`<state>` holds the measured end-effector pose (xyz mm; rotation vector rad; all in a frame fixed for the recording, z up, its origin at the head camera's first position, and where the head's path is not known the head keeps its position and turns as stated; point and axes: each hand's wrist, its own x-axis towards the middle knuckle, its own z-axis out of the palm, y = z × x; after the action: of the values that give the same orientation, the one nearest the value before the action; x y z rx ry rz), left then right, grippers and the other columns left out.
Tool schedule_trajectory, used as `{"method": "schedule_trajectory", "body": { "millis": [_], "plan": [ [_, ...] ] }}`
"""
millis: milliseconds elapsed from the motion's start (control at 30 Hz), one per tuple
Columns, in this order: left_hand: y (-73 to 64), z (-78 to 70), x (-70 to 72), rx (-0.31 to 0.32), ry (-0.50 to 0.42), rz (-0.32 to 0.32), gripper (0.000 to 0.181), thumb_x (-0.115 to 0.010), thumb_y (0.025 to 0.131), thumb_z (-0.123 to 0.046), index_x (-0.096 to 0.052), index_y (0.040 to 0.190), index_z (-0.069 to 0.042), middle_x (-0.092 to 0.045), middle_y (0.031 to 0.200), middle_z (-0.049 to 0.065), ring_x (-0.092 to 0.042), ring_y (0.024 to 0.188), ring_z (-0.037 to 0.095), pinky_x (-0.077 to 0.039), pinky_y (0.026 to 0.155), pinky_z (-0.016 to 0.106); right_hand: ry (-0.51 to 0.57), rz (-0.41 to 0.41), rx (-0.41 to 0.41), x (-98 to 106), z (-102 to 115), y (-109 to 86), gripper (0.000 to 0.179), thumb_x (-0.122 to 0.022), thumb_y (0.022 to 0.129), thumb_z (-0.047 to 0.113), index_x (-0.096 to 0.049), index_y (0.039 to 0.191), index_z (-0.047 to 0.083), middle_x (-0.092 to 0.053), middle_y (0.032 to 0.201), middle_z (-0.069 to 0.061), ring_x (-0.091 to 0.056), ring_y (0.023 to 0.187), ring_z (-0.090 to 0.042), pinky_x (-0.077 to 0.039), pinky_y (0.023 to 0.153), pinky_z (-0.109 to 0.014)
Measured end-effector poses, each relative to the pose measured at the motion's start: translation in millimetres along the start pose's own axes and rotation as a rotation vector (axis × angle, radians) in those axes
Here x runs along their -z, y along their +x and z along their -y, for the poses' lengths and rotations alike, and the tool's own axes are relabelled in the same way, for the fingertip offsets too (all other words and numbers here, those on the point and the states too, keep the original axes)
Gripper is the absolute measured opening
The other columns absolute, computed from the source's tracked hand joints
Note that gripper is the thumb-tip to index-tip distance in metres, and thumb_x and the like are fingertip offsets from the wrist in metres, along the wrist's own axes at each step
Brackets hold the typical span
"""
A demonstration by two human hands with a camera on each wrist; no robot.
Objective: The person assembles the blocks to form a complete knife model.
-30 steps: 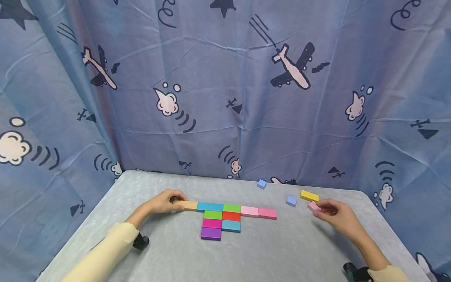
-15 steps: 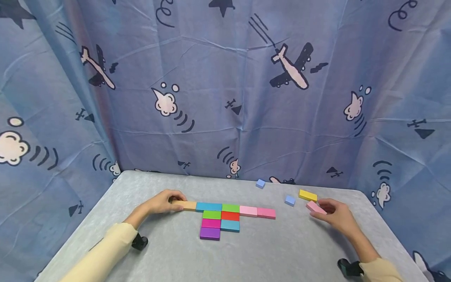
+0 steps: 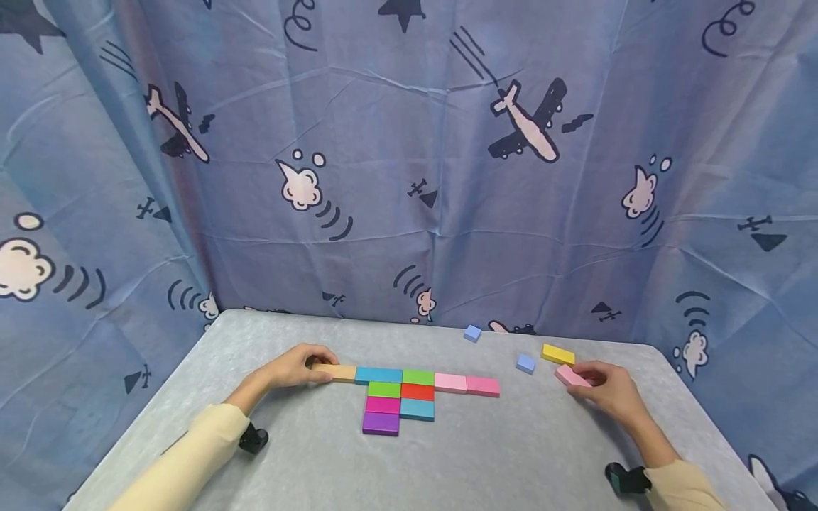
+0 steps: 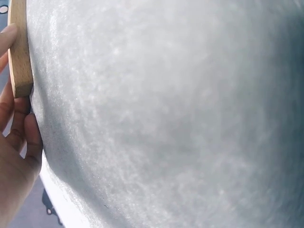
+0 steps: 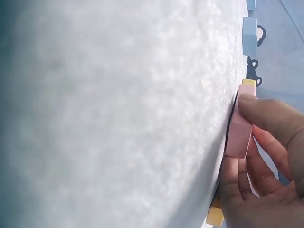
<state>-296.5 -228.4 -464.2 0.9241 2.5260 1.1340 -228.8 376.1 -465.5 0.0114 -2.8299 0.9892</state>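
Note:
In the head view my left hand point(image 3: 299, 365) holds the outer end of a natural-wood block point(image 3: 345, 373), the leftmost of a flat row. Thumb and fingers lie on either side of this wooden block point(image 4: 20, 57) in the left wrist view. On the right, my right hand point(image 3: 613, 390) pinches a light pink block point(image 3: 570, 376) between thumb and fingers. The right wrist view shows that pink block point(image 5: 240, 126) close over the table, its near end beside the fingers. A yellow block point(image 3: 559, 354) lies just behind it.
Rightward from the wooden block run blue point(image 3: 379, 375), green point(image 3: 418, 377), light pink point(image 3: 450, 383) and darker pink point(image 3: 482, 386) blocks. Several coloured blocks adjoin below, with a purple one point(image 3: 380, 424) nearest. Two small blue blocks point(image 3: 525, 364) lie toward the back. A patterned curtain point(image 3: 371, 177) hangs behind the table point(image 3: 486, 461).
My right hand has turned the pink block so more of its length shows, and its wrist has shifted left. The left hand stays on the wooden block.

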Motion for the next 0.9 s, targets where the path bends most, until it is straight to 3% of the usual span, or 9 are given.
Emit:
{"method": "schedule_trajectory", "body": {
  "millis": [133,267,633,900],
  "plan": [
    [0.6,0.9,-0.6,0.005,0.002,-0.001,0.021,-0.076,0.093,-0.013,-0.072,0.112,-0.006,-0.067,0.101,-0.002,-0.058,0.091,0.017,-0.046,0.084,0.035,0.009,0.016,-0.018,2,2,-0.6,0.046,-0.087,0.081,0.013,-0.069,0.118,-0.008,-0.065,0.114,-0.026,-0.061,0.096,-0.035,-0.053,0.077,-0.038],
    [0.4,1.8,-0.8,0.008,0.001,0.001,0.021,-0.076,0.094,-0.013,-0.072,0.113,-0.006,-0.067,0.101,-0.002,-0.059,0.091,0.018,-0.046,0.083,0.035,0.028,0.039,-0.018,5,7,-1.9,0.045,-0.088,0.081,0.013,-0.070,0.118,-0.007,-0.065,0.117,-0.026,-0.062,0.099,-0.035,-0.053,0.076,-0.033],
    [-0.8,2.8,-0.8,0.009,-0.017,-0.004,0.021,-0.076,0.094,-0.013,-0.072,0.113,-0.005,-0.067,0.101,-0.001,-0.059,0.090,0.019,-0.046,0.083,0.036,0.119,0.142,0.138,1,32,-8.7,0.038,-0.088,0.080,0.010,-0.074,0.113,-0.002,-0.070,0.108,-0.014,-0.064,0.092,-0.022,-0.052,0.074,-0.025],
    [-0.4,3.5,0.0,0.006,-0.006,-0.004,0.021,-0.076,0.094,-0.014,-0.072,0.113,-0.006,-0.067,0.102,-0.002,-0.059,0.092,0.019,-0.046,0.084,0.036,0.215,0.255,0.210,-15,59,-14.0,0.035,-0.086,0.084,0.011,-0.073,0.115,0.002,-0.071,0.108,-0.008,-0.064,0.091,-0.022,-0.054,0.078,-0.027]
  ]
}}
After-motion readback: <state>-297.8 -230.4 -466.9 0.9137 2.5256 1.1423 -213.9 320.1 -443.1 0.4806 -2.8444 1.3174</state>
